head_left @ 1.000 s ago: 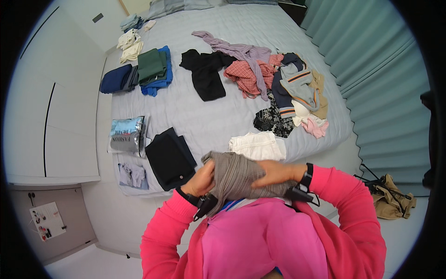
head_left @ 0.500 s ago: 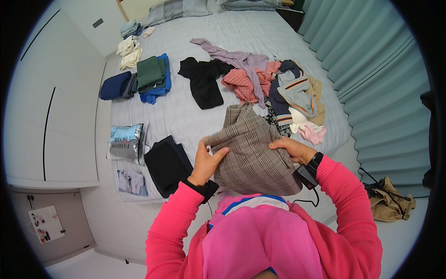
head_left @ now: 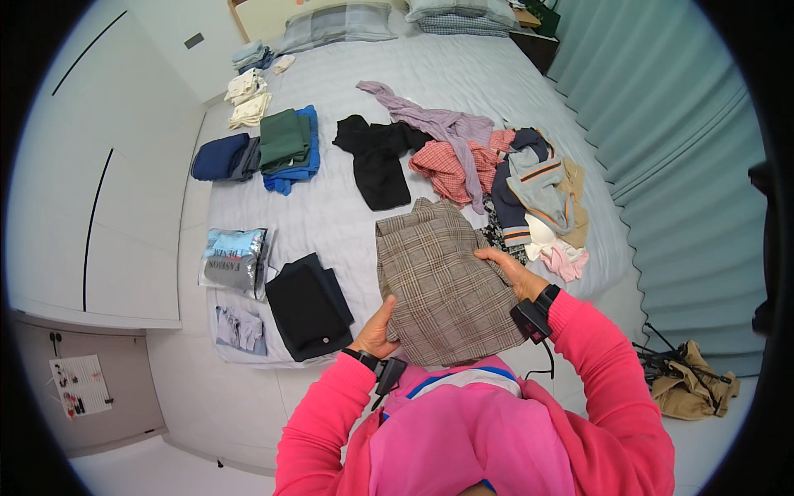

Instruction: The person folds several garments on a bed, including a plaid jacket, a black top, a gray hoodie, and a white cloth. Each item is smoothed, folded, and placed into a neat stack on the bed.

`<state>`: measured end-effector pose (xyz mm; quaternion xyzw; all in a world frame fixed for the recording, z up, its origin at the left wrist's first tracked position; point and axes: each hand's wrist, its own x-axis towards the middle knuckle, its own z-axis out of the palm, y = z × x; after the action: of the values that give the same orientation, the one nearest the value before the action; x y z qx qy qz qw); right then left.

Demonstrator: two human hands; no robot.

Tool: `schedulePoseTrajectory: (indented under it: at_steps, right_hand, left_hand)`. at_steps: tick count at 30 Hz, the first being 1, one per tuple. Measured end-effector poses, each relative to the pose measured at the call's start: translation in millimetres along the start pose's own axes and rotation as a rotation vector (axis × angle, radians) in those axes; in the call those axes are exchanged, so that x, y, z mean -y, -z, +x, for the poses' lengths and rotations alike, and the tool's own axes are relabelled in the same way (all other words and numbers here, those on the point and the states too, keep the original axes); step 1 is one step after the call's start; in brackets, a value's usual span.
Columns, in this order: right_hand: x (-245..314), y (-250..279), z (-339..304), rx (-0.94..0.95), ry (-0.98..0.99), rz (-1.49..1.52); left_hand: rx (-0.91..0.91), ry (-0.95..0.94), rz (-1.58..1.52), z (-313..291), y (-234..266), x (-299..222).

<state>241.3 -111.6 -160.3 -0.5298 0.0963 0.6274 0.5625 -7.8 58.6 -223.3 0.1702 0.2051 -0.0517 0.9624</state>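
A brown-grey plaid garment (head_left: 442,285), folded into a rough square, is held up between my two hands at the near edge of the bed. My left hand (head_left: 377,332) grips its lower left edge, thumb outside and fingers hidden beneath the cloth. On the opposite side, my right hand (head_left: 514,274) pinches the right edge with the thumb on top. A folded black garment (head_left: 302,310) lies to the left of my left hand. Beyond the plaid cloth are a black garment (head_left: 372,161) and a crumpled red checked one (head_left: 447,169).
Folded green (head_left: 285,139) and navy (head_left: 220,157) clothes lie at the bed's left side. A clear-and-silver bag (head_left: 235,263) is nearer me. A grey-and-navy striped-trim garment (head_left: 538,182) and a pink item (head_left: 566,263) sit at right, beside the teal curtain (head_left: 662,157).
The plaid garment has been turned flatter and squarer. My left hand has slid down its left edge toward me. The whole view has shifted slightly.
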Motion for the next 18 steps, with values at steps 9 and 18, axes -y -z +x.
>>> schedulePoseTrajectory:
  at_steps: [9,18]
  right_hand:
    - [-24.0,20.0,41.9,0.059,-0.095,0.067]
    - [-0.6,-17.5,88.1,0.094,-0.119,-0.157]
  left_hand:
    - [-0.163,-0.043,-0.024,15.3,19.9,14.1]
    - [-0.307,-0.133,0.010,17.5,28.0,-11.9]
